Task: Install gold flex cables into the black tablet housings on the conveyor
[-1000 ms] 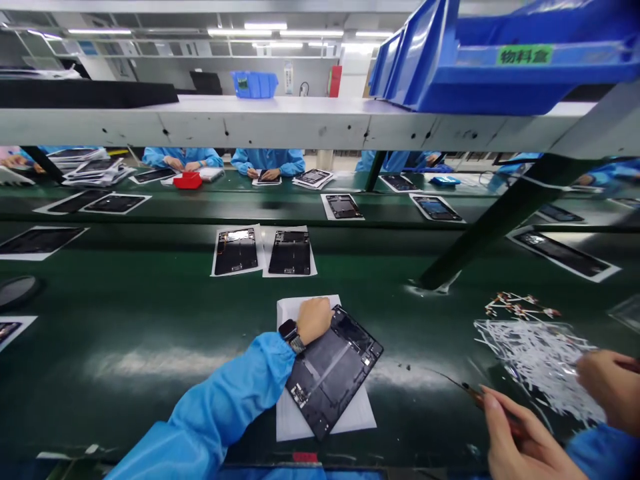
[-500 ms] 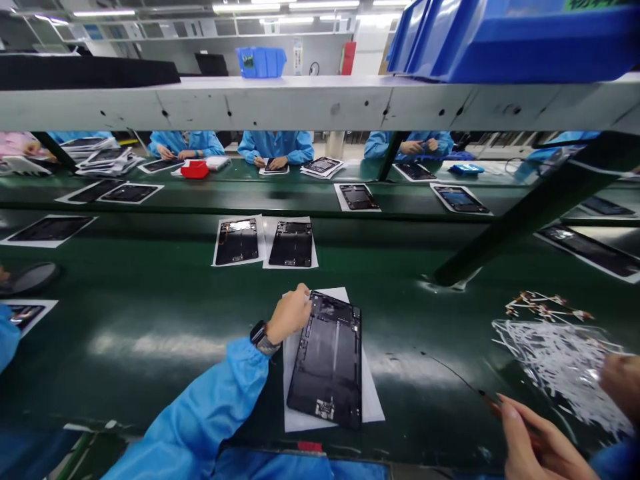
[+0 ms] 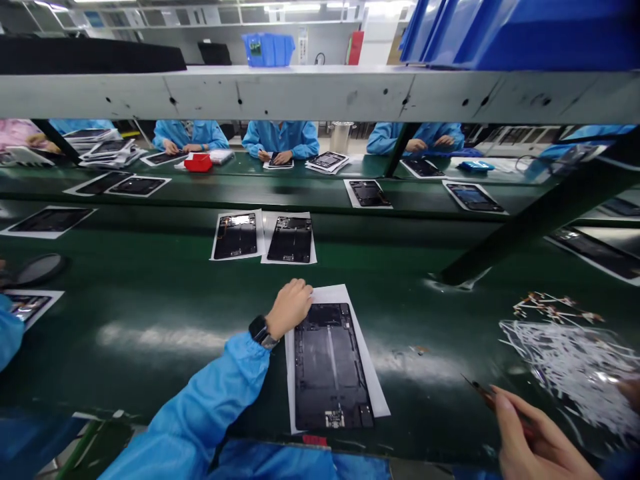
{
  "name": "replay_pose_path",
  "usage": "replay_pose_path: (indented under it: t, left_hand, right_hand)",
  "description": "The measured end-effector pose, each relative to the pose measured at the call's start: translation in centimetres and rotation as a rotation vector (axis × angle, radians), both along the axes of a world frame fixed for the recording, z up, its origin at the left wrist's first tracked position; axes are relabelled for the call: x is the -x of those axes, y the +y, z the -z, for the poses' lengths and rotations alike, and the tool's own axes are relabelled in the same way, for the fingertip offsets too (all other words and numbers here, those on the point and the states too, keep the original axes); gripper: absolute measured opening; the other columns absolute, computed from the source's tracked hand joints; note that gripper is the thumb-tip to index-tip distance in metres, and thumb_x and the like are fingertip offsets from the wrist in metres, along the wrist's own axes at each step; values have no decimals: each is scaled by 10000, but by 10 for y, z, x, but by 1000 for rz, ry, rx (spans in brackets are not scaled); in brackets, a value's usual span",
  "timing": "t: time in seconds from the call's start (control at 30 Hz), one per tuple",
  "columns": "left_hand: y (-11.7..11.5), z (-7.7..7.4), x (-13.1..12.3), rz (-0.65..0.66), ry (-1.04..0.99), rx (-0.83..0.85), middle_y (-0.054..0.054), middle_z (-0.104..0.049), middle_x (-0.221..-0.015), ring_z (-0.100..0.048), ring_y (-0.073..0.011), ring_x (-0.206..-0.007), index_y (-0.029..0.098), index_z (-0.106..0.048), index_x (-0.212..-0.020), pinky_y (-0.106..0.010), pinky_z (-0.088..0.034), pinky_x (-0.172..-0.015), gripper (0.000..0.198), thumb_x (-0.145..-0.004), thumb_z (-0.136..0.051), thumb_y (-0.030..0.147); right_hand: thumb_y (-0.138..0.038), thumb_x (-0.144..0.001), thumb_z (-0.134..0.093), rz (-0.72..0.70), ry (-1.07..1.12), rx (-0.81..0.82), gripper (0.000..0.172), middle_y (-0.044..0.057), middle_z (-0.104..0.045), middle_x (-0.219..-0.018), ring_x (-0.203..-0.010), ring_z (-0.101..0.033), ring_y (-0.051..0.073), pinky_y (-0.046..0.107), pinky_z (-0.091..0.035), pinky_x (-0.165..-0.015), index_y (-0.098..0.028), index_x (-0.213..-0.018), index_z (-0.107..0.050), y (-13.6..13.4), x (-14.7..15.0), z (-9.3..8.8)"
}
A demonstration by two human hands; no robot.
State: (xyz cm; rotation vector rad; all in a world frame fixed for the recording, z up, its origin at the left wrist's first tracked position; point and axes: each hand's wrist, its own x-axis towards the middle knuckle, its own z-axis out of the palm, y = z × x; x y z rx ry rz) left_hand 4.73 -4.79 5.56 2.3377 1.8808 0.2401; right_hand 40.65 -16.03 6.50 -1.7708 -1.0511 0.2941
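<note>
A dark tablet housing point(image 3: 327, 367) lies face down, straight and lengthwise, on a white paper sheet point(image 3: 327, 294) in front of me. My left hand point(image 3: 293, 308), a smartwatch on its wrist, rests curled on the sheet's upper left edge, just beside the housing's top corner and holding nothing. At the lower right, my right hand point(image 3: 530, 437) pinches fine tweezers point(image 3: 483, 393). Their tips point up and left, well apart from the housing and close to a heap of white plastic strips point(image 3: 575, 367).
A small pile of wire-like bits point(image 3: 553, 308) lies behind the strips. Further along the green conveyor belt point(image 3: 150, 373) sit several tablets on paper sheets. Co-workers in blue sleeves work beyond a grey shelf beam point(image 3: 300, 93), and a black diagonal strut point(image 3: 520, 213) stands at the right.
The housing has turned from tilted to straight on the sheet, and my left hand has let go of it. My right hand and tweezers have shifted slightly right.
</note>
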Motion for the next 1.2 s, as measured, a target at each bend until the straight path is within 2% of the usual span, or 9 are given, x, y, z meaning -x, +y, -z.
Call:
replay_pose_path:
  t: [0.13,0.23,0.43,0.63,0.77,0.87,0.97,1.1,1.2]
  left_hand:
    - [25,14,-20,218,-3,-27,-84,-594,-1020,-520,-238,-1006,157,-609,-922,-365,-413,-872,176,-951,-540,316]
    - [32,23,-27,254,-11,-41,-90,-593,-983,-517,-231,-960,138,-595,-892,-364,-416,-839,154,-954,-522,259]
    - [35,18,-20,140,-40,-65,-113,-563,-1055,-484,-246,-1019,144,-578,-904,-385,-402,-872,170,-972,-438,213]
    - [40,19,-14,-51,-78,1,-122,-578,-1061,-526,-260,-1001,126,-559,-1018,-376,-420,-853,159,-930,-547,258]
    - [48,24,-9,-28,-150,85,-81,-633,-944,-580,-233,-921,155,-604,-953,-327,-437,-814,134,-929,-563,280]
    - [55,29,-17,77,-210,117,-63,-644,-945,-582,-213,-945,173,-629,-877,-305,-438,-846,137,-941,-537,253]
    - [60,27,-34,172,-267,140,-65,-642,-951,-578,-209,-969,170,-639,-853,-307,-434,-893,122,-925,-563,233]
    - [49,6,-51,226,-355,128,-100,-626,-1117,-549,-238,-1099,160,-630,-992,-364,-398,-999,197,-947,-556,337]
    - [19,-17,-53,310,-739,276,-96,-649,-1139,-594,-204,-1079,167,-578,-1109,-335,-434,-973,364,-1011,-375,453]
  right_hand:
    - [-541,-841,-661,48,26,57,476,77,-707,-923,-719,-626,188,236,-470,-556,-153,-1112,-712,0,3,-2]
    - [-554,-839,-658,36,-25,14,512,86,-709,-925,-700,-627,186,233,-490,-545,-128,-1117,-710,-2,-4,3]
    - [-562,-827,-674,20,3,-6,518,84,-704,-951,-722,-634,197,259,-530,-604,-128,-1108,-708,-2,-10,8]
    - [-572,-836,-661,18,18,66,506,89,-702,-979,-804,-640,215,278,-535,-704,-141,-1096,-709,0,-1,-1]
    - [-570,-815,-676,-21,-4,34,519,73,-693,-899,-727,-626,202,270,-521,-614,-135,-1095,-704,0,-2,-2]
    - [-554,-789,-701,-157,-24,-4,489,59,-685,-848,-685,-625,198,282,-527,-609,-145,-1056,-706,-2,-4,-8]
    - [-497,-790,-705,-369,-107,-46,329,68,-690,-923,-754,-651,213,298,-540,-678,-198,-926,-723,-2,6,-29]
    - [-536,-802,-634,-610,-260,12,280,66,-708,-885,-795,-674,248,327,-568,-677,-280,-785,-744,7,42,-67]
    - [-497,-858,-579,-818,-250,128,268,50,-718,-865,-753,-672,220,294,-555,-656,-284,-872,-742,25,72,-79]
